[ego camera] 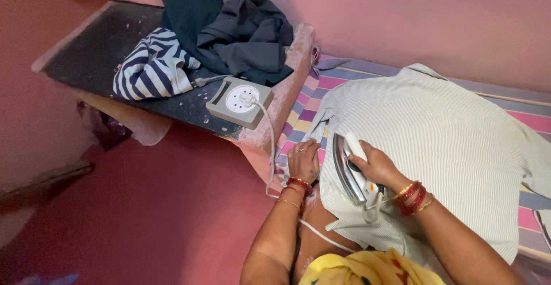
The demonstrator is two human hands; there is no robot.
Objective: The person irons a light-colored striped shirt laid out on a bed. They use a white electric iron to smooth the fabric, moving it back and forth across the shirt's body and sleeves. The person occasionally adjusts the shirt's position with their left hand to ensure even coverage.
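Yellow cloth point(373, 269) sits nearest, cut off below. Right hand point(376, 167) has its fingers clamped on the iron point(351, 170), tipped on the shirt's point(442, 141) near-left edge. Left hand point(304, 160) lies flat, fingers together, on the shirt's left edge. Cord point(270, 141) runs left to a socket point(240, 101).

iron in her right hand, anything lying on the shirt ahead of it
Nothing visible does. The right hand grips the white-handled metal iron on the pale striped shirt, which lies bare ahead; the left hand presses the shirt's edge alongside.
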